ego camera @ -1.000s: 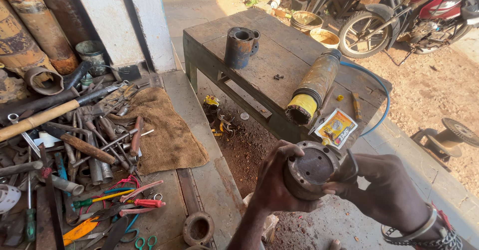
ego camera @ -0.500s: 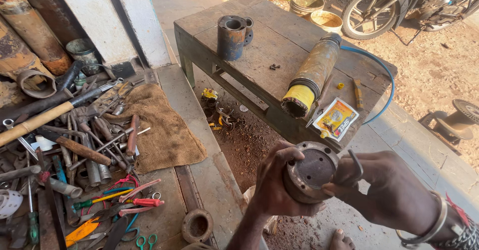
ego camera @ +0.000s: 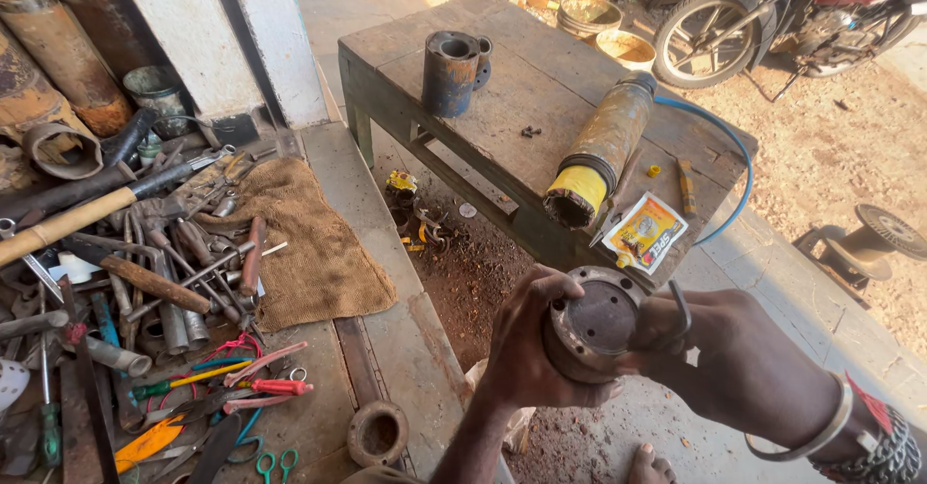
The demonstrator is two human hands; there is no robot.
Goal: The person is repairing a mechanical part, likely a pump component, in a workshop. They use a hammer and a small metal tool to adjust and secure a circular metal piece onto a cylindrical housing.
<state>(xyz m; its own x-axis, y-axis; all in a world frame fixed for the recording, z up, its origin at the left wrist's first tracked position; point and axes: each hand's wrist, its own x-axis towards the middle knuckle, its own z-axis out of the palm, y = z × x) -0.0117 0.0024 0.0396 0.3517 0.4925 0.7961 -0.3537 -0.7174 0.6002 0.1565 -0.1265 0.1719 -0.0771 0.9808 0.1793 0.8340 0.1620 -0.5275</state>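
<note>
A wooden surface [ego camera: 521,88] stands ahead on the sandy ground, well apart from the hands. On it lies a long rusty cylinder [ego camera: 603,146] with a yellow band at its open end and a blue hose [ego camera: 719,137] running from its far end. A dark upright metal sleeve [ego camera: 451,71] stands near the far corner, and a small yellow packet [ego camera: 645,231] lies at the near edge.

To the left, a concrete ledge carries a brown sackcloth [ego camera: 309,243] and a heap of tools [ego camera: 145,281]: wrenches, pipes, screwdrivers, pliers.

Low in the view, the left hand [ego camera: 526,344] is clamped around the side of a round metal housing [ego camera: 591,322], held in the air in front of the surface, its flat drilled face turned up. The right hand [ego camera: 715,349] presses against the housing's other edge, with a thin metal ring [ego camera: 679,312] caught in its fingers.

Judging by this, the housing is already off the cylinder and the ring is loose of it; the cylinder itself lies untouched, and nothing shows any reassembly begun.
</note>
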